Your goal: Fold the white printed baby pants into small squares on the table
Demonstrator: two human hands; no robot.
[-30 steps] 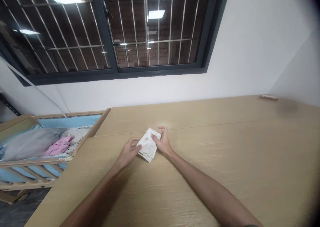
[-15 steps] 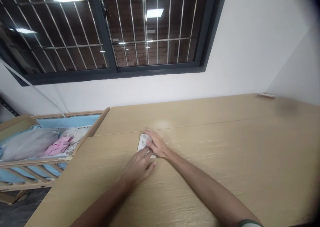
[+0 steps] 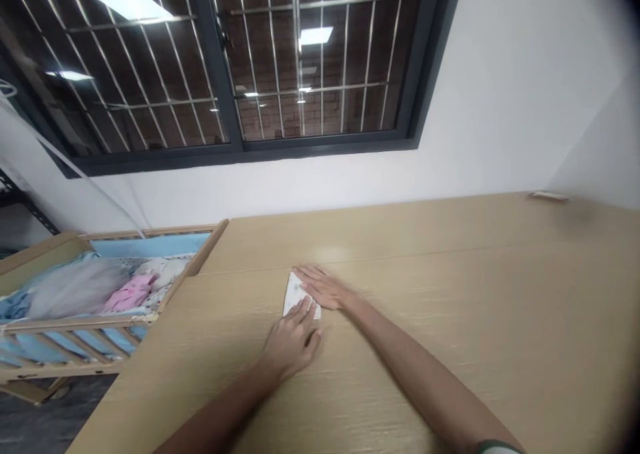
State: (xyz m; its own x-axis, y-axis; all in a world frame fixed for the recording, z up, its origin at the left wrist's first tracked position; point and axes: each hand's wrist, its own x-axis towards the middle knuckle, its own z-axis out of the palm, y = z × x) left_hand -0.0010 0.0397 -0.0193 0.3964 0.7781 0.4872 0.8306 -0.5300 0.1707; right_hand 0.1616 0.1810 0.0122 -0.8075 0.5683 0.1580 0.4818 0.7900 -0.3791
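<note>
A small flat white piece with a faint grey print (image 3: 294, 295), cloth or paper, lies on the pale wooden tabletop (image 3: 410, 321). Its near edge is under the fingertips of my left hand (image 3: 293, 346), whose thumb stands off to the right. My right hand (image 3: 323, 287) rests flat with fingers stretched out, covering the piece's upper right side. Neither hand wraps around it; both press from above. Part of the print and the right edge are hidden by my fingers.
A wooden cot (image 3: 150, 317) with blue lining, a pink cloth (image 3: 131, 293) and a pale bundle (image 3: 83, 286) adjoins the table's left edge. Behind is a white wall with a barred window (image 3: 320, 141). A small flat object (image 3: 549, 196) lies at the far right corner.
My right hand has flattened, with its fingers now straighter. More of the white piece shows, and its outline looks more triangular. The whole view has shifted slightly.
</note>
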